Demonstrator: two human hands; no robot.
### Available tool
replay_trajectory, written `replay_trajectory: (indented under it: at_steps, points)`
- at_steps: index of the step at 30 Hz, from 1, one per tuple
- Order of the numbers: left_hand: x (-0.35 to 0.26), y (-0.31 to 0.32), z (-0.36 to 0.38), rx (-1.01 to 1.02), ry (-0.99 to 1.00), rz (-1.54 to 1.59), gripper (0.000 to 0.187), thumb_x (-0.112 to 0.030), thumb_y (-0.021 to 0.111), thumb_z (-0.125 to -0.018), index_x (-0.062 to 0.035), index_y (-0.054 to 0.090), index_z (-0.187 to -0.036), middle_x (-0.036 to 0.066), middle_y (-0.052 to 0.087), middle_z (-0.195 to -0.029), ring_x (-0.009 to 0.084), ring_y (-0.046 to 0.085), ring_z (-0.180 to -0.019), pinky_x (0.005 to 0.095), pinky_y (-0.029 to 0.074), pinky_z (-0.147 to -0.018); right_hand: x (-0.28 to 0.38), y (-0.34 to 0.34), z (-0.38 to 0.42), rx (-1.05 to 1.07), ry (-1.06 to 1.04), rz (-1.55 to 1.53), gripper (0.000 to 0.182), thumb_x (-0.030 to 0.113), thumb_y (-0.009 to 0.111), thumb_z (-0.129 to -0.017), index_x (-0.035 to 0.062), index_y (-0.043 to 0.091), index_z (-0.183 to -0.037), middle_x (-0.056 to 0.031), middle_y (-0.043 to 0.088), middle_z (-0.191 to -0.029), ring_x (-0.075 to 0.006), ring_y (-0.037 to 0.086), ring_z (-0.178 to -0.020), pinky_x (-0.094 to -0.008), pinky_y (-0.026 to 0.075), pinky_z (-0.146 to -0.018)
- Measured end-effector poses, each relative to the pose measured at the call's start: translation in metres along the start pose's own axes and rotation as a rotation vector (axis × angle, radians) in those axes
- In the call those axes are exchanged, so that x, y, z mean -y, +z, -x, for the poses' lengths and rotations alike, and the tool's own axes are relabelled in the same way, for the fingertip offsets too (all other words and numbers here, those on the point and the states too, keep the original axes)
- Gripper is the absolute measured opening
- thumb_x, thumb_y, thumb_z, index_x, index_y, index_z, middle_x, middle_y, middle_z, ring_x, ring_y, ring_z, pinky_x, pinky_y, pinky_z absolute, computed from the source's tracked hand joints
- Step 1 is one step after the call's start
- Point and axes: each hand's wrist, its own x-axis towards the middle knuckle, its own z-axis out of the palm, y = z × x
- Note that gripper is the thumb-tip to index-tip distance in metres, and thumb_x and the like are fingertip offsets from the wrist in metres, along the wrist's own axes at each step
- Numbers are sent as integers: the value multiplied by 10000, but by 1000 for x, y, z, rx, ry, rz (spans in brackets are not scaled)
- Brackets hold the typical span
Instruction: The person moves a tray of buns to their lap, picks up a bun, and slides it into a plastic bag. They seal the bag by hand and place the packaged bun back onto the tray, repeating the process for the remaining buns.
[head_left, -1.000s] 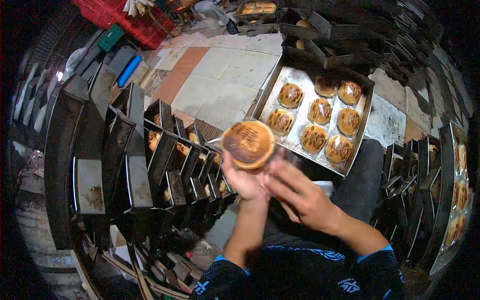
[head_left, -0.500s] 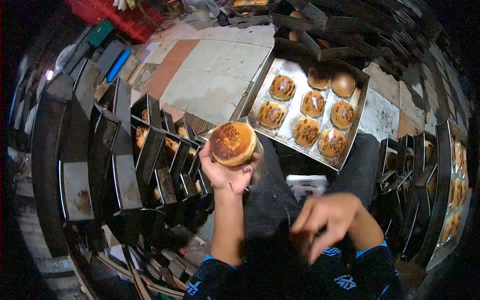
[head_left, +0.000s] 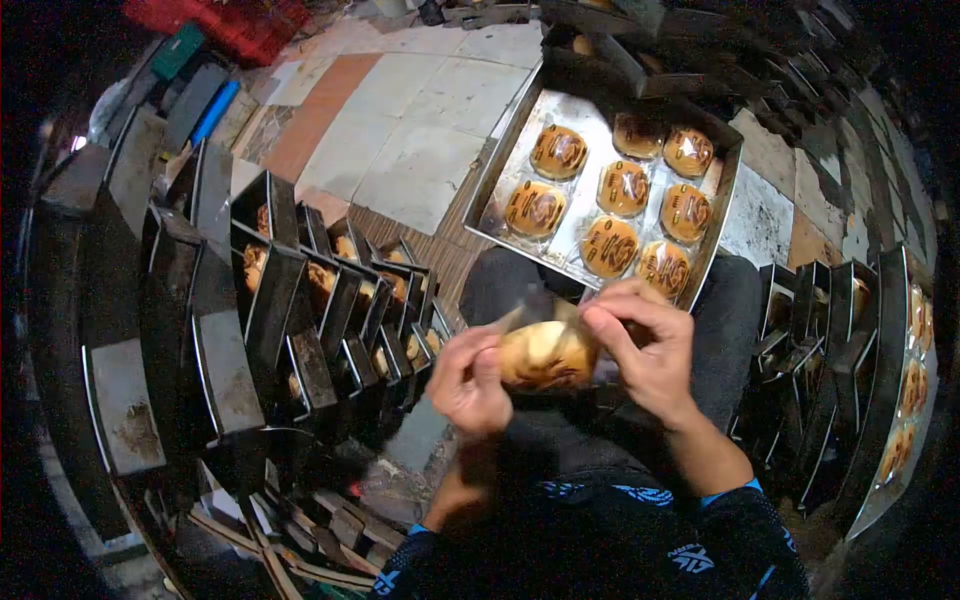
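Observation:
A round browned bun (head_left: 547, 357) hangs between my two hands above my lap, its near side in shadow and blurred. Clear plastic film shows around its upper edge. My left hand (head_left: 474, 384) pinches the bun's wrapper at the left side. On the right, my right hand (head_left: 645, 345) has thumb and fingers closed on the film at the bun's upper right. Just beyond, a metal tray (head_left: 487, 232) tilts across my knees with several wrapped buns (head_left: 624, 189) in loose columns.
Stacked dark metal trays (head_left: 225, 370) with buns inside rise on the left. More stacked trays (head_left: 870, 370) stand on the right, one holding wrapped buns. A red crate (head_left: 225, 25) is at the far left, and split wood (head_left: 340, 530) lies lower left.
The bun has moved down and right from my left palm and is now held between both hands. My right hand has risen to the wrapper. The view has shifted slightly.

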Motion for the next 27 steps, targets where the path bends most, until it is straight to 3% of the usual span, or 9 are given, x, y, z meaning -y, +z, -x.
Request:
replay_trajectory:
  at_steps: [4, 5, 7, 14, 17, 19, 20, 23, 27]
  points:
    - [16, -40, -33, 21, 530, -238, 44, -29, 675, -794, -33, 667, -836, 99, 601, -951, 271, 604, -810, 362, 513, -696, 4, 4, -15, -53, -599, 285, 184, 33, 743, -702, 54, 729, -884, -74, 603, -793, -194, 577, -710, -313, 472, -637]
    - [22, -34, -25, -38, 425, -301, 129, -19, 695, -760, -44, 687, -886, 99, 580, -899, 254, 586, -779, 342, 493, -682, -26, 6, -12, 1, -601, 301, 155, -3, 716, -716, 22, 710, -869, -95, 609, -800, -196, 581, -689, -296, 468, -628]
    - [47, -31, -20, 55, 230, -473, 171, -26, 688, -763, -54, 704, -931, 108, 572, -903, 244, 572, -764, 327, 475, -681, -87, 28, -19, 129, -181, 163, 131, -37, 683, -724, -4, 689, -851, -106, 613, -792, -195, 589, -680, -282, 468, -626]
    - [94, -20, 27, -115, 0, -174, 41, -67, 637, -829, -58, 671, -851, 73, 604, -795, 205, 603, -781, 315, 490, -679, -95, 39, -13, 72, -251, 193, 74, 33, 731, -718, 30, 679, -770, -105, 600, -747, -203, 590, -673, -293, 467, -612]
    - [84, 6, -8, -95, 231, -295, 60, -90, 655, -829, -43, 621, -814, 56, 588, -715, 195, 549, -594, 297, 463, -589, -99, 67, -36, 59, -515, 253, 41, 74, 719, -747, 64, 681, -757, -73, 573, -689, -199, 536, -588, -301, 410, -510]
    - [92, 15, -35, -173, 158, -309, 102, -96, 659, -850, -20, 608, -806, 42, 564, -669, 158, 500, -539, 277, 427, -538, -110, 79, -57, 8, -361, 346, 80, 70, 702, -771, 44, 649, -717, -81, 575, -684, -201, 515, -564, -311, 387, -495]
    - [93, 11, -35, -327, -323, -66, 141, -116, 636, -889, -4, 605, -808, 29, 551, -645, 105, 489, -545, 247, 394, -508, -122, 79, -64, -214, -116, 247, 155, 69, 677, -805, 19, 601, -679, -99, 543, -647, -204, 508, -557, -320, 374, -490]
    - [65, -27, -19, -110, -781, 204, 125, -59, 649, -862, 58, 630, -822, 62, 585, -667, 84, 505, -580, 225, 378, -501, -112, 70, -27, -213, -87, 412, 238, 69, 634, -851, 2, 534, -646, -92, 437, -553, -197, 451, -494, -345, 338, -477]
    - [56, -56, 55, -141, -600, 155, 167, -105, 618, -891, 31, 654, -801, 75, 598, -668, 118, 557, -594, 257, 438, -528, -121, 58, 66, -26, 369, 353, 291, 131, 588, -897, -26, 524, -659, -139, 432, -555, -200, 390, -482, -353, 327, -475]
